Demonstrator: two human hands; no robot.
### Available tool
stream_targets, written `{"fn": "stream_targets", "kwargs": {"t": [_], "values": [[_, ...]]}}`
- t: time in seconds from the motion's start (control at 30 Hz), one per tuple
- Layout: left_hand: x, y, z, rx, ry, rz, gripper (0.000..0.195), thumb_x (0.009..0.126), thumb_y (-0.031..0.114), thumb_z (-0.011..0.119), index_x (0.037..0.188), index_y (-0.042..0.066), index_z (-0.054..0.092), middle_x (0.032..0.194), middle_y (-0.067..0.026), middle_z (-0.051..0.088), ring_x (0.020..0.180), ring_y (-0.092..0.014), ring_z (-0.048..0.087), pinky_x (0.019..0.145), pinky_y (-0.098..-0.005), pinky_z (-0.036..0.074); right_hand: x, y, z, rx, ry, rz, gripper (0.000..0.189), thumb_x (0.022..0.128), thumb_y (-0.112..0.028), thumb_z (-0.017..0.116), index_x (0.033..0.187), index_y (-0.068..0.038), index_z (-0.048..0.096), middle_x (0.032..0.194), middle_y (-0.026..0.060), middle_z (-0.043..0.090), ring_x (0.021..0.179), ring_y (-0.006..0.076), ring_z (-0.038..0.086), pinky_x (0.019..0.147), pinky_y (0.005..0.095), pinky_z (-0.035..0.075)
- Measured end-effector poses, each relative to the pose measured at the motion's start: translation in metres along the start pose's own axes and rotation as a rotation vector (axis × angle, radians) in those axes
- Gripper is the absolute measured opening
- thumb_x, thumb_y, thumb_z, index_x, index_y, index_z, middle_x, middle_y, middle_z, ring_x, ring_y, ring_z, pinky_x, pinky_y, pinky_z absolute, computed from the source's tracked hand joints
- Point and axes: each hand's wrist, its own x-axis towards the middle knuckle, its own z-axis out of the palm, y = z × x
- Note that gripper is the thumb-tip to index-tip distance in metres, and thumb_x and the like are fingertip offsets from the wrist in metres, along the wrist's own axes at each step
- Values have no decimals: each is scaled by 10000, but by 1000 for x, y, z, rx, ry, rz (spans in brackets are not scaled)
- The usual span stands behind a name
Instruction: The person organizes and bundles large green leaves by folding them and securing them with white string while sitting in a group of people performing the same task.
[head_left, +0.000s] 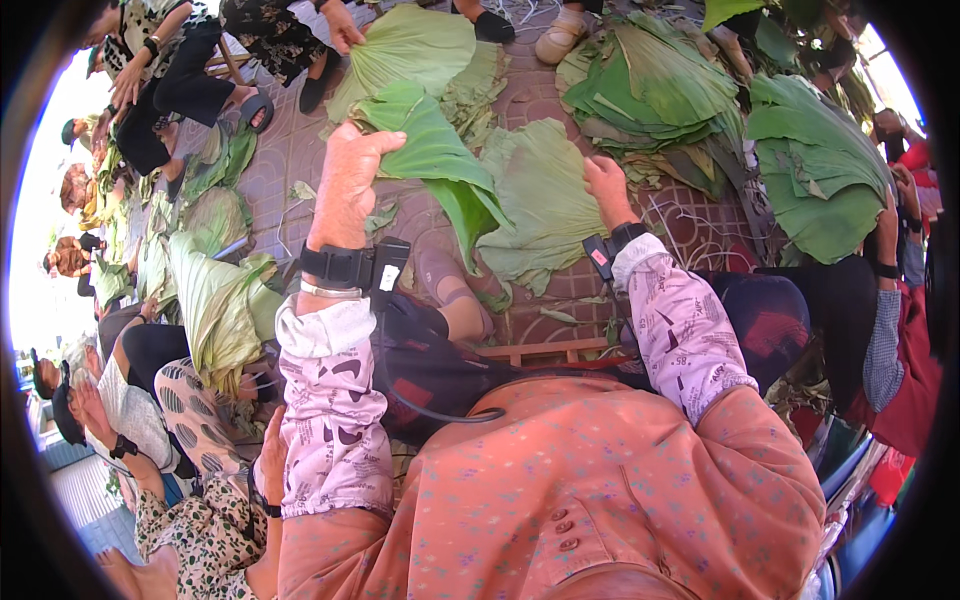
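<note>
My left hand (352, 169) grips a bright green lotus leaf (442, 146) by its left edge, thumb on top. The leaf is folded and hangs down to the right. My right hand (606, 187) is at the right edge of a paler, dull green lotus leaf (536, 199), its fingers curled. Whether those fingers pinch that leaf or only touch it, I cannot tell. Part of the pale leaf is hidden behind the green one. Both wrists wear black straps with small devices.
A thick pile of lotus leaves (652, 90) lies ahead on the paved ground (525, 97). Across from me a person's hand (343, 28) holds a wide leaf (409, 49). More leaves (817, 165) are held up at right. At left, yellowish leaves (217, 307) stand by seated people.
</note>
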Motion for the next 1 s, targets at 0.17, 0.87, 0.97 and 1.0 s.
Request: {"fn": "stream_targets", "kwargs": {"t": [0.17, 0.87, 0.97, 1.0], "values": [[-1, -5, 22, -116, -63, -13, 298, 747, 8, 575, 1043, -8, 554, 953, -54, 605, 843, -145, 554, 789, -271, 417, -81, -140, 52, -73, -350, -496, 498, 786, -307, 631, 1138, 0, 460, 1071, 126, 553, 919, 213, 569, 759, 310, 469], [5, 12, 2, -33, 73, 87, 221, 826, 72, 545, 1025, -24, 547, 941, -85, 595, 822, -157, 566, 742, -287, 459, -33, -113, 4, 86, -421, -12, 162, 864, -121, 491, 979, -43, 575, 917, 15, 617, 741, 113, 577, 687, 252, 490], [7, 18, -11, 26, 142, 120, 222, 847, 96, 530, 1048, 3, 541, 968, -70, 601, 835, -152, 581, 756, -291, 459, -27, -115, -6, 507, -426, -8, 143, 862, -130, 511, 960, -44, 570, 925, 38, 615, 771, 139, 591, 676, 292, 501], [8, 18, -13, 33, 159, 111, 225, 847, 105, 537, 1047, 3, 541, 974, -71, 600, 839, -152, 580, 763, -291, 455, -22, -110, -13, 583, -438, -10, 168, 867, -133, 507, 1001, -38, 538, 952, 58, 605, 791, 159, 588, 704, 302, 498]]}}
